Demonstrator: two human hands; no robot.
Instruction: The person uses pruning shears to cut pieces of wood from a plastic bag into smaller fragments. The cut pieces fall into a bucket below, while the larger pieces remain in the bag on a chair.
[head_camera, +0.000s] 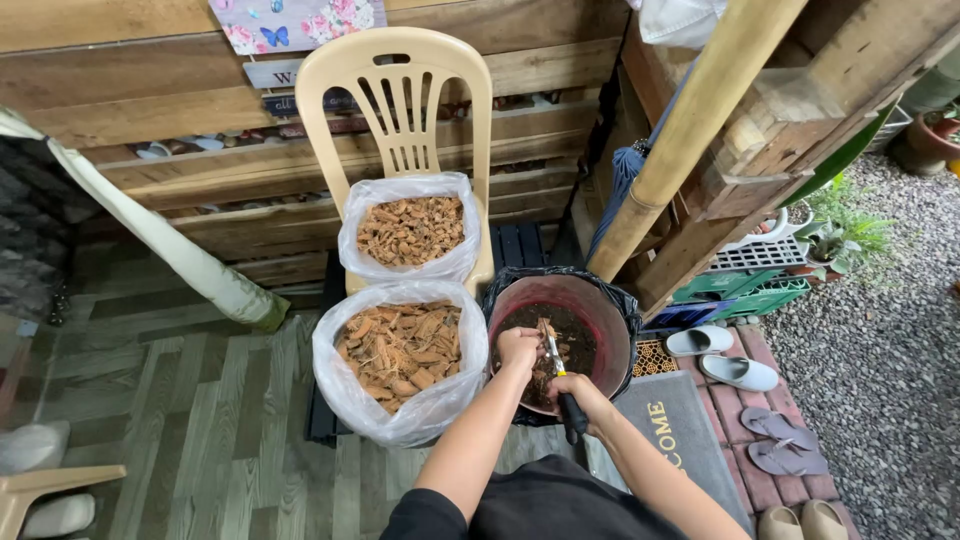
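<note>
My left hand (519, 349) holds a brown chunk of bark or husk over a reddish bucket (610, 330) lined with a black bag and part filled with dark crumbly material. My right hand (580, 395) grips the black handles of a pair of shears (560, 385), whose metal blades point up at the chunk. Both hands sit above the bucket's near rim. Just left of the bucket stands a clear plastic bag (400, 360) full of brown chips.
A second clear bag of chips (410, 230) rests on a cream plastic chair (395, 90). A bamboo pole (690, 130) leans at the right. Slippers (720, 355) and sandals lie by a doormat (670, 430); gravel and potted plants are further right. Wooden pallets stand behind.
</note>
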